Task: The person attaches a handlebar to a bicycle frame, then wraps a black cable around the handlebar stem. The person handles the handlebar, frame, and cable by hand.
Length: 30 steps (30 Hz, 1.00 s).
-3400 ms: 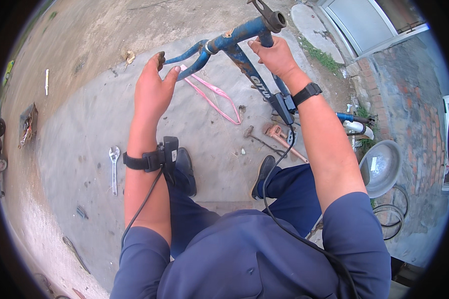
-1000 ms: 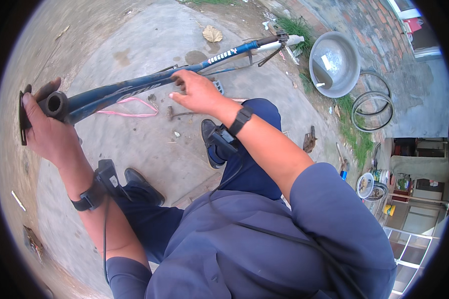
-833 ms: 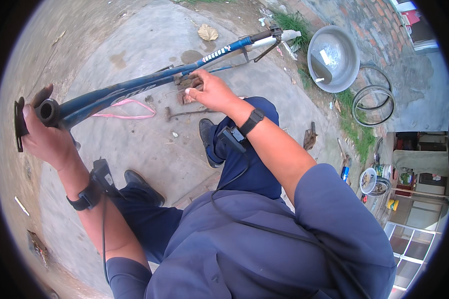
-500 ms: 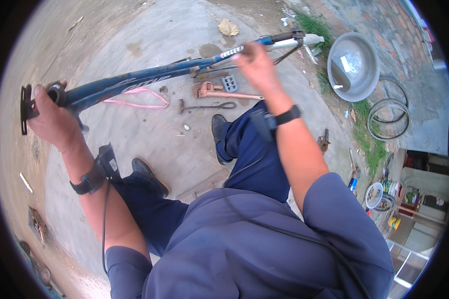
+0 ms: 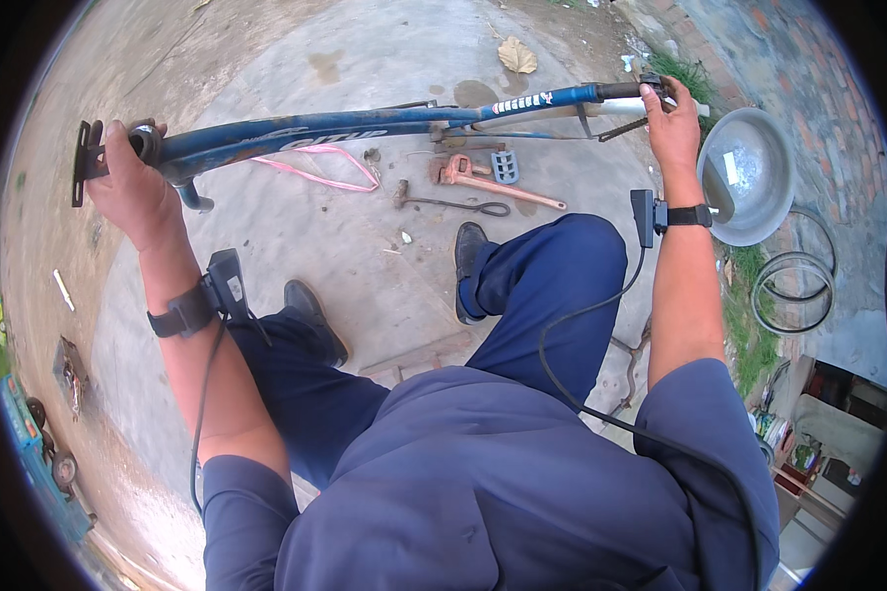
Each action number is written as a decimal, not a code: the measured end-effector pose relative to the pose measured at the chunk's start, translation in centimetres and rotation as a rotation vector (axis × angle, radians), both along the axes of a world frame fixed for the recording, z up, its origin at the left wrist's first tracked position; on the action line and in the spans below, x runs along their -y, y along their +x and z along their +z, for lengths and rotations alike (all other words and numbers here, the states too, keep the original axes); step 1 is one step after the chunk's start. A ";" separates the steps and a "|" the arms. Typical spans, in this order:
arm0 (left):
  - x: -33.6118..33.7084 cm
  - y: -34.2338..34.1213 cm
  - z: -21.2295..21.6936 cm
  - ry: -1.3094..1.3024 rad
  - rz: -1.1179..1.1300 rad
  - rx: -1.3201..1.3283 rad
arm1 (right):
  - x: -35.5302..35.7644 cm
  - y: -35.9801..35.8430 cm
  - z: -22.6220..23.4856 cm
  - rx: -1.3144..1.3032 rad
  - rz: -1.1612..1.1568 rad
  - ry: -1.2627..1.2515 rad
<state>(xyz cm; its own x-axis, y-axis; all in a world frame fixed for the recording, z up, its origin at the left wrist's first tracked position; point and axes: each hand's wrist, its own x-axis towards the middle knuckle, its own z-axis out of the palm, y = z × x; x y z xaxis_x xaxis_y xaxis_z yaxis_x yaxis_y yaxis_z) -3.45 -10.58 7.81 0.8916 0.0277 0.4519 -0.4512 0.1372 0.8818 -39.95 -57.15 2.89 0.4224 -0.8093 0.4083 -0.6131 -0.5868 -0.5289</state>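
Note:
A scuffed blue bicycle frame [image 5: 365, 123] is held across in front of me, above the concrete. At its left end, beside a black bracket [image 5: 82, 163], my left hand [image 5: 133, 197] is closed around the tube opening. My right hand [image 5: 672, 128] grips the far right end, with thumb and fingers around a dark metal fitting there. A dark chain [image 5: 621, 129] hangs close to that hand. Beneath the frame lie a reddish pipe wrench [image 5: 512, 187], a grey pedal [image 5: 506, 166], a hammer-like tool with a looped rod handle [image 5: 453, 203] and a pink strap [image 5: 353, 164].
A large metal basin [image 5: 774, 197] stands on the right, with bicycle rims [image 5: 793, 295] beyond it near a strip of grass. Metal bars lie near my shoes. At the far left sits a teal wheeled vehicle [image 5: 44, 463]. A dry leaf [image 5: 516, 56] lies ahead.
My right hand has moved right along the frame, from its middle tube to the end fitting. The frame's left end has risen and it now lies more level. My left hand keeps its hold.

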 end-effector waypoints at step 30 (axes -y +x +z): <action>-3.5 4.7 -4.9 0.155 -0.031 -0.092 | 3.7 9.9 5.1 -0.150 0.185 -0.284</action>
